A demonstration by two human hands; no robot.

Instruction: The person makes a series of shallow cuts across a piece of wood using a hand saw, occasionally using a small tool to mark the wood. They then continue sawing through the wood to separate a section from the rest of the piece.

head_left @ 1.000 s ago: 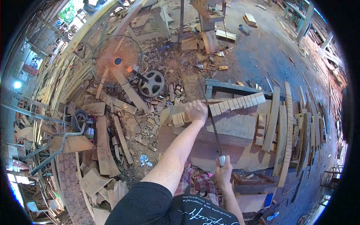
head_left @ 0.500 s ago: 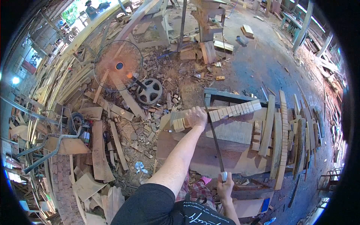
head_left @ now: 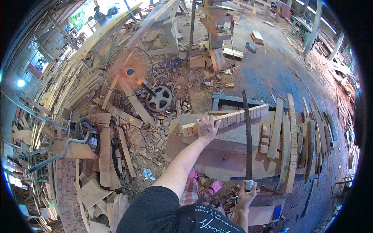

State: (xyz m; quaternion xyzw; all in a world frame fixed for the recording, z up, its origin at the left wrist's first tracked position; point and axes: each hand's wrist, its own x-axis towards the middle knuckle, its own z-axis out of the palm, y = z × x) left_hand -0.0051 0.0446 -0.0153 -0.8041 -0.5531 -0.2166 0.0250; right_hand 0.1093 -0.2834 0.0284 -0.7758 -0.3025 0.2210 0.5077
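A pale wooden strip [head_left: 237, 116] with many crosswise cuts lies slantwise over a thick wooden block [head_left: 229, 149]. My left hand [head_left: 208, 129] rests over the strip near its left end, fingers draped across it and slightly apart. In my right hand [head_left: 247, 195], closed round the light-coloured handle, is a long handsaw [head_left: 248, 136]. Its dark toothed blade points away from me and overlaps the strip's right part in this view. A similar notched strip [head_left: 292, 155] stretches lengthwise to the right, beside several plain boards [head_left: 276, 130].
A fan [head_left: 129, 72] on a wheel-like base [head_left: 158, 98] stands front left, among offcuts. A wheelbarrow [head_left: 72, 149] is at the left. My pink-covered feet [head_left: 215, 186] are just below the block. Further away, a person [head_left: 100, 16] is at the upper left.
The saw has come away from beside my left hand and swung right, its blade now more upright. My left hand's fingers have loosened and spread somewhat over the strip.
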